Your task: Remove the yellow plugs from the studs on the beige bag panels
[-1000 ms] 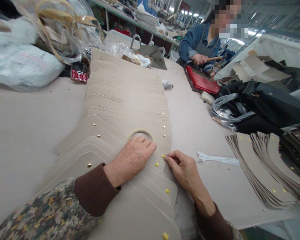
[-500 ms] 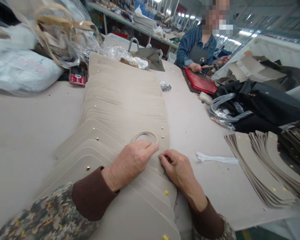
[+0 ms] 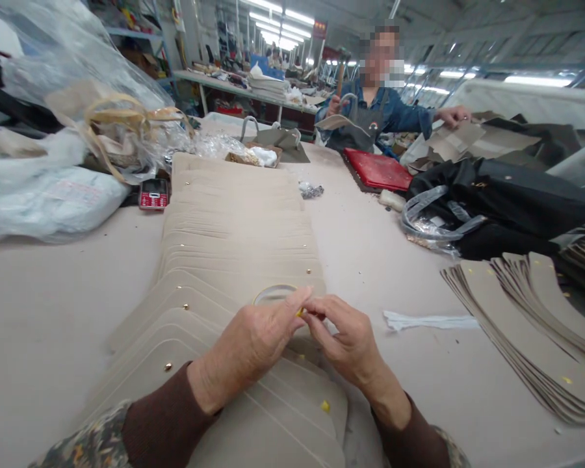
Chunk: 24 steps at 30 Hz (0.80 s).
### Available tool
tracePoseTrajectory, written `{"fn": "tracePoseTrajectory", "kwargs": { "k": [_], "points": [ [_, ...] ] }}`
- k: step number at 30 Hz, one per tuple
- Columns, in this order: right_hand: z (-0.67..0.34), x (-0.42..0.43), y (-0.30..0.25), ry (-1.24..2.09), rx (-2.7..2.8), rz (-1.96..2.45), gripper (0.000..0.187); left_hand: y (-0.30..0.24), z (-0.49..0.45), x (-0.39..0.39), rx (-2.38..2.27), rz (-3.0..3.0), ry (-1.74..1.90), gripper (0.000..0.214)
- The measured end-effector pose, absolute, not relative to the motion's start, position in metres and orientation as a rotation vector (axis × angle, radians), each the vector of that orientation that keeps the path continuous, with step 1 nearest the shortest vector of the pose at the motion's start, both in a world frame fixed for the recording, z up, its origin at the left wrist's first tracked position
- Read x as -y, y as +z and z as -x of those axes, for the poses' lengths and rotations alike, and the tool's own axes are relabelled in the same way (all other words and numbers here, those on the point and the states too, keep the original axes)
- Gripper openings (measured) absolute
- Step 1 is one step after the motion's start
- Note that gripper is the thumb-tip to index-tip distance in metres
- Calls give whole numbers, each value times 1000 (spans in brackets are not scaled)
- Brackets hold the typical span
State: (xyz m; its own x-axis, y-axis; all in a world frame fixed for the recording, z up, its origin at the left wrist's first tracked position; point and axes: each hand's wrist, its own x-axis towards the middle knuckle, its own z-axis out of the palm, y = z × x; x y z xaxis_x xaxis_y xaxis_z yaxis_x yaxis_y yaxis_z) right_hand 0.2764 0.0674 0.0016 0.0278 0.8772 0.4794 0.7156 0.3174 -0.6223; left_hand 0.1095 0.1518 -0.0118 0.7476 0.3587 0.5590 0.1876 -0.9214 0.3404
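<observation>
My left hand is closed around a thin roll of yellow-edged tape, whose far rim shows above the knuckles. Its thumb and fingertips meet those of my right hand, which is pinched at a small yellow bit of tape. Both hands are over a long overlapping row of beige panels. Gold rivets dot the panels' left side. A yellow tape piece sticks to a panel near the right edge. The exact grip on the tape end is partly hidden by the fingers.
White strips lie to the right, beside fanned beige strips with yellow marks. Behind them are a black bag and a red slab. A phone and plastic bags lie left. A co-worker holds a hammer.
My right hand has come in to meet my left, and yellow tape now shows between the fingertips. The view has tilted up. The co-worker has raised the hammer and reached toward the scraps.
</observation>
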Motion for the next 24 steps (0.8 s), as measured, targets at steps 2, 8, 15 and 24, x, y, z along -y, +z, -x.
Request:
{"fn": "tracePoseTrajectory", "kwargs": {
  "k": [2, 8, 15, 24],
  "points": [
    [-276, -70, 1, 156, 1780, 1428, 20, -12, -111, -153, -428, -2690, 939, 40],
    [-280, -76, -2, -18, 1826, 1463, 18, -6, -116, -160, -409, -2621, 785, 23],
    [-281, -83, 3, 137, 1601, 1584, 14, 1, -128, -170, -535, -2632, 725, 23],
    [-301, -96, -18, 872, 765, 1672, 29, -11, -133, -158, -495, -2715, 998, 18]
  ]
}}
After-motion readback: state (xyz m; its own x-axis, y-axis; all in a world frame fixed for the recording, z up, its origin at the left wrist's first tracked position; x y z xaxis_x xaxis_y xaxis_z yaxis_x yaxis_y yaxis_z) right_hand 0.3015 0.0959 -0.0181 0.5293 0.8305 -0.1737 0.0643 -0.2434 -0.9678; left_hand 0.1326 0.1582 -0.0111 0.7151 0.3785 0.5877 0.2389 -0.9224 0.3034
